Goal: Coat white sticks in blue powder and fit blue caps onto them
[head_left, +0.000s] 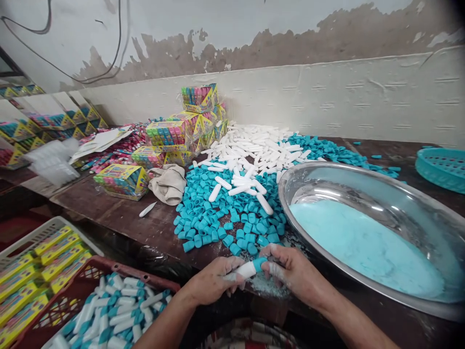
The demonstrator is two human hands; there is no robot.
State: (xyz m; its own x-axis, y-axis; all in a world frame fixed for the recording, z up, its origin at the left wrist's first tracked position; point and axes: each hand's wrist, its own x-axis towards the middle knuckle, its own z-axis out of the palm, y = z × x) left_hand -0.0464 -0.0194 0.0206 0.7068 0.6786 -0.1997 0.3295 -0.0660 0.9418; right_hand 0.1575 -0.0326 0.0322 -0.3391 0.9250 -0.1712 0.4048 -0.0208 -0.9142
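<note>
Near the table's front edge, my left hand [221, 278] is closed around the white body of a small tube [247, 270] with a teal cap on its right end. The fingers of my right hand [286, 269] pinch that teal cap. Both hands are dusted with powder. Just beyond them lies a heap of teal caps [218, 208], with white tubes [254, 145] piled behind it. A large metal basin [312, 169] holding light blue powder [356, 242] stands to the right.
At the lower left, a red crate [119, 269] holds capped tubes, beside a white basket [39, 230] of yellow boxes. Packed boxes [167, 135] and a cloth [168, 184] sit left of the heap. A teal strainer [441, 167] is at the far right.
</note>
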